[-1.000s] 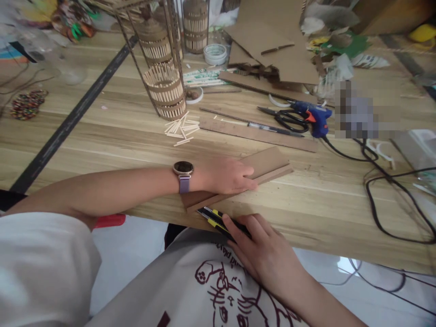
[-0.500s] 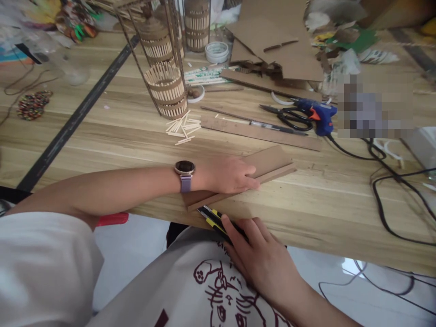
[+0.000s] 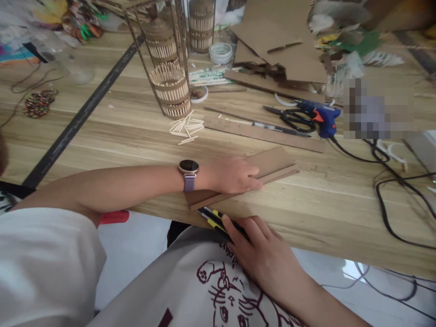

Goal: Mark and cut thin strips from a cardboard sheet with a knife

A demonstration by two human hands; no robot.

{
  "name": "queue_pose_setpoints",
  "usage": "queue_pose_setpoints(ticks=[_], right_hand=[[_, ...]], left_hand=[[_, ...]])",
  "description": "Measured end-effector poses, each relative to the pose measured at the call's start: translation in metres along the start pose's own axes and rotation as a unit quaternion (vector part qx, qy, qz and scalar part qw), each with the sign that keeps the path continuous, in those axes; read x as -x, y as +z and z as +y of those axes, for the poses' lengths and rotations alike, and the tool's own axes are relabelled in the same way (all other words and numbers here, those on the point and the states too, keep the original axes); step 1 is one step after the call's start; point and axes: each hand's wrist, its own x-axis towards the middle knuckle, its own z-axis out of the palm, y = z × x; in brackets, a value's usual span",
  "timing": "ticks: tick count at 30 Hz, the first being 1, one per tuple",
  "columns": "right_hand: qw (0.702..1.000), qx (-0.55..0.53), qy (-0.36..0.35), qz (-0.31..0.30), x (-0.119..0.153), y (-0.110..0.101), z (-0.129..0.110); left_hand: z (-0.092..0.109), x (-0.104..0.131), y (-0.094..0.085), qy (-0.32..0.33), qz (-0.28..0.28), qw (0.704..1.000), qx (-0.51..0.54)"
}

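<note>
My left hand (image 3: 233,175), a watch on its wrist, lies over a piece of brown cardboard (image 3: 272,161) near the table's front edge. Its fingers are bent and press on a narrow cardboard strip (image 3: 281,173) along the near side of that piece. Part of the cardboard is hidden under the hand and wrist. In my right hand (image 3: 260,247) is a black and yellow utility knife (image 3: 215,221), gripped with the fingers wrapped round it. The knife's blade end points left and away from me, close to the left end of the strip.
Short wooden sticks (image 3: 187,127) lie beyond my left wrist, before a stick-and-cardboard tower (image 3: 170,91). Further right are a long cardboard strip (image 3: 238,128), a pen (image 3: 281,129), black scissors (image 3: 298,119) and a blue glue gun (image 3: 325,118) with its cable. Cardboard sheets (image 3: 275,27) are stacked behind.
The view has shifted slightly, so the table's things sit a little further right. Both hands keep nearly the same pose on the cardboard and the knife.
</note>
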Motion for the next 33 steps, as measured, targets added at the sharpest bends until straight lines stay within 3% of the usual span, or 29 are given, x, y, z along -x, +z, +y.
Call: queue_pose_setpoints(ticks=[10, 22, 26, 30, 33], right_hand=[[1.0, 0.004, 0.005, -0.008, -0.004, 0.0, -0.008], [0.997, -0.043, -0.062, -0.022, -0.006, -0.006, -0.001], [0.997, -0.055, -0.055, -0.029, -0.006, -0.006, -0.001], [0.997, -0.06, -0.042, 0.003, 0.002, -0.001, 0.005], [0.998, -0.049, -0.03, 0.024, 0.009, 0.001, 0.01]], left_hand=[[-0.001, 0.0, 0.002, -0.005, -0.004, 1.0, 0.0], [-0.004, 0.0, 0.001, 0.029, -0.017, 0.999, -0.035], [-0.003, 0.001, -0.002, 0.022, -0.023, 0.999, -0.038], [0.017, 0.002, -0.018, -0.034, -0.054, 0.997, -0.047], [0.038, 0.001, -0.034, -0.137, -0.095, 0.985, -0.045]])
